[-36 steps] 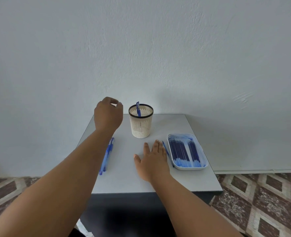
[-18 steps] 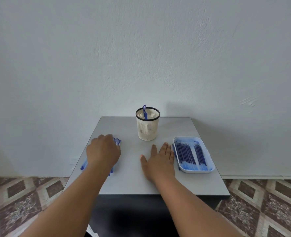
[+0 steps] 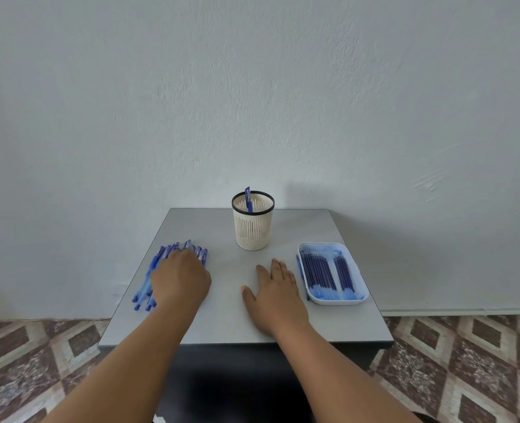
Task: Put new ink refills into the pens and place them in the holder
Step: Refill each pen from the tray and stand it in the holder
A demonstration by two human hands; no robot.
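Several blue pens [image 3: 147,283] lie in a fanned pile on the left of the grey table [image 3: 228,326]. My left hand [image 3: 180,280] sits on top of the pile, its fingers curled down over the pens and their tips hidden. My right hand [image 3: 275,288] lies flat on the table, fingers straight, just left of a white tray [image 3: 335,302] filled with dark blue ink refills [image 3: 319,274]. A cream slatted pen holder [image 3: 253,232] with a black rim stands at the back middle, with one blue pen [image 3: 248,200] upright inside it.
One thin blue stick [image 3: 299,265] lies between my right hand and the tray. The small table stands against a white wall, with patterned floor tiles [image 3: 466,361] on both sides and its front edge close to me.
My left hand has come down from beside the holder onto the pile of pens at the left. The view has pulled back a little. My right hand has stayed flat.
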